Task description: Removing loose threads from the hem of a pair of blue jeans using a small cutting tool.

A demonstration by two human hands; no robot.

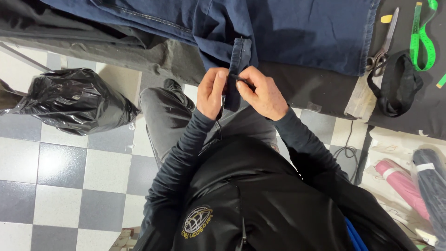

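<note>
Checkered floor, one black bag [74, 100] | left hand [211, 93], right hand [262, 93] grip one denim strip [237, 69] | one scissors [383, 44]

a strip of cloth [238, 69] is held between the left hand [211, 90] and the right hand [262, 93], hanging over the table edge [316, 100] from the garment [288, 32] spread on the table. to the right of the garment, scissors [384, 44] are laid, with a measuring tape [423, 39] further right and a strap [397, 86] just below the scissors. on the floor [60, 172] to the left, a bag [74, 100] is set. at the lower right, rolls of fabric [411, 186] are stacked beside a cable [346, 151].
</note>
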